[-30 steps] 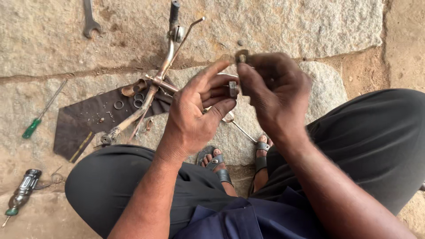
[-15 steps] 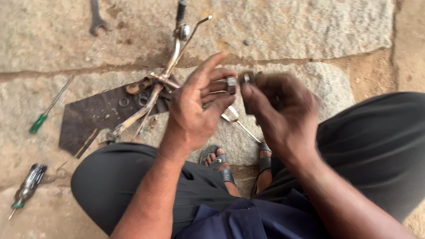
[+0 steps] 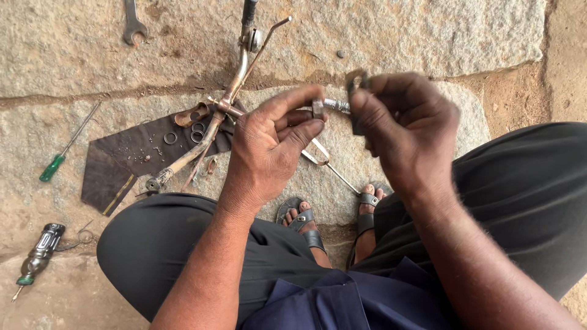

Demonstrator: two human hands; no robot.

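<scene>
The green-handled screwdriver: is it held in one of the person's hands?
No: the green-handled screwdriver lies on the stone ground, apart from the left hand and right hand, which grip a small metal part.

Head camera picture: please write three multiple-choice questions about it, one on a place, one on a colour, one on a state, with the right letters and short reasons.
1. Where does the spanner lie?
A. top left on the stone
B. on the dark cloth
C. between the feet

2. What colour is the screwdriver handle?
A. red
B. green
C. yellow

3. How is the threaded bolt held?
A. lying on the ground
C. in one hand only
B. between both hands

Answers: 1 A, it lies by the upper left edge. 2 B, the handle end is green. 3 B, the left hand pinches one end and the right hand the other.
</scene>
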